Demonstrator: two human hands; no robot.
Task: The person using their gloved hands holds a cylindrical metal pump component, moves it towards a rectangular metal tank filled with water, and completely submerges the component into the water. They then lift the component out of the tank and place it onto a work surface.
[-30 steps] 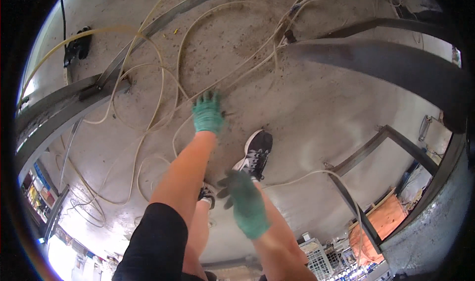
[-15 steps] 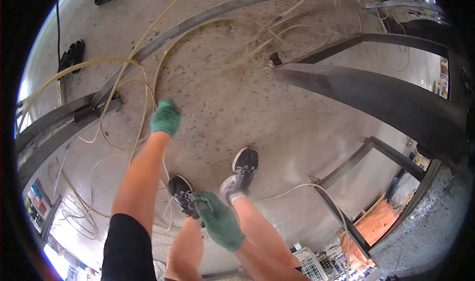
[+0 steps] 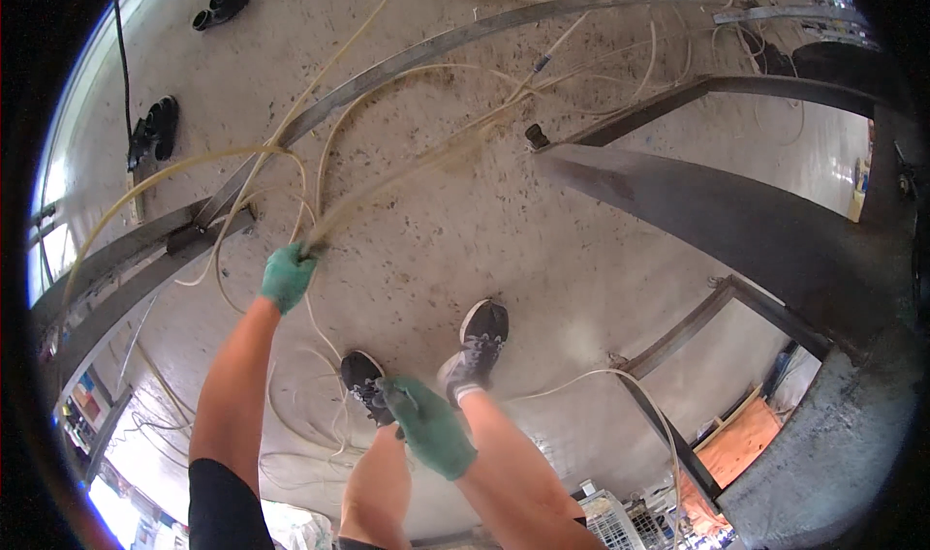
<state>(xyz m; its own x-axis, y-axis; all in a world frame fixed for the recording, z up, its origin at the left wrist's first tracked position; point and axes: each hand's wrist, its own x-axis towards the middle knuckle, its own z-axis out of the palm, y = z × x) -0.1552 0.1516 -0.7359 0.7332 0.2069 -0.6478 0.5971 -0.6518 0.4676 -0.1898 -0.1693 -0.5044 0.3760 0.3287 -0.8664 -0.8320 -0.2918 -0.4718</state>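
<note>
My left hand [image 3: 288,277], in a green glove, is closed round a pale yellow hose [image 3: 407,175]. From the fist the hose runs taut and blurred across the floor, far and to the right, towards a dark connector [image 3: 542,64]. Other loops of similar hose [image 3: 305,177] lie close beside this hand. Gloved in green too, my right hand [image 3: 431,429] is held in front of my legs with its fingers curled. What it holds, if anything, is hidden by the palm and thumb.
A long metal bar [image 3: 387,63] crosses the floor at the far side. Dark steel frames stand at the left [image 3: 126,259] and right [image 3: 717,197]. Black shoes [image 3: 160,129] lie far left. A thin hose [image 3: 572,376] curves near my feet; a white wire basket [image 3: 608,521] stands near right.
My left hand has moved left and nearer, drawing the hose into a straighter line. The right hand has hardly moved. The view has shifted slightly.
</note>
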